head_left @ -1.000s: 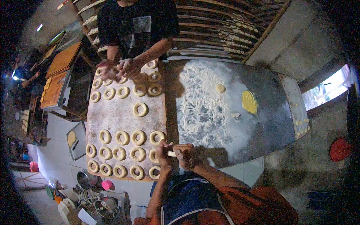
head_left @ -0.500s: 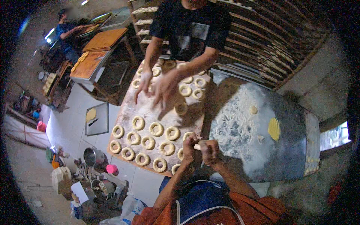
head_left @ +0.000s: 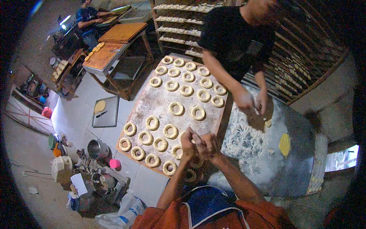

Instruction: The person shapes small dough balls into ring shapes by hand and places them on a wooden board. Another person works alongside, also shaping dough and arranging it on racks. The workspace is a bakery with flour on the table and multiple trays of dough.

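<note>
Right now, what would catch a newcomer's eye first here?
The long floured wooden board covered with rows of pale ring-shaped dough pieces. At its near end, the left hand and right hand are pressed together. Right of the board, a co-worker's hands hover over the flour-strewn metal table.

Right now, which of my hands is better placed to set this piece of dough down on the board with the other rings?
Probably the left hand. It is on the side of the wooden board and over its dough rings. The right hand is nearer the floured metal table.
</note>
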A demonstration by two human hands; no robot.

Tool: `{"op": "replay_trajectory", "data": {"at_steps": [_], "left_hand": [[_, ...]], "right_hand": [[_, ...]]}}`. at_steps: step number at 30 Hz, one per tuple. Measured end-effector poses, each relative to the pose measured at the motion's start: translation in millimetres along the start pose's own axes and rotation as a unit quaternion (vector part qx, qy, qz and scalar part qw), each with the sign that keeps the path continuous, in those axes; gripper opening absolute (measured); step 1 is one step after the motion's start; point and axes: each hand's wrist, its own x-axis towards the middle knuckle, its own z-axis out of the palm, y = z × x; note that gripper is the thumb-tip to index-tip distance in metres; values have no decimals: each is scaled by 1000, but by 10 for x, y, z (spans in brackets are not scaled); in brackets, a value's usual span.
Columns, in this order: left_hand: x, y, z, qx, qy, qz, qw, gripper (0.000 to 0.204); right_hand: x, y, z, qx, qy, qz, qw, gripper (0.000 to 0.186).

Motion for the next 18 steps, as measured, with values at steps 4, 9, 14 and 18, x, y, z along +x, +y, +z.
{"op": "replay_trajectory", "data": {"at_steps": [4, 9, 14, 18], "left_hand": [[348, 837, 17, 29, 31, -30, 999, 30], [1077, 1201, -403, 70, 40, -14, 997, 41], [1994, 1016, -929, 462, 29, 131, 877, 28], [2088, 969, -1300, 622, 90, 205, 751, 16]], "right_hand": [[549, 39, 328, 101, -69, 30, 992, 62], [1193, 180, 712, 334, -117, 69, 933, 48], [1731, 219, 901, -2, -47, 94, 994, 41], [1257, 325, 587, -37, -26, 32, 998, 39]]}}
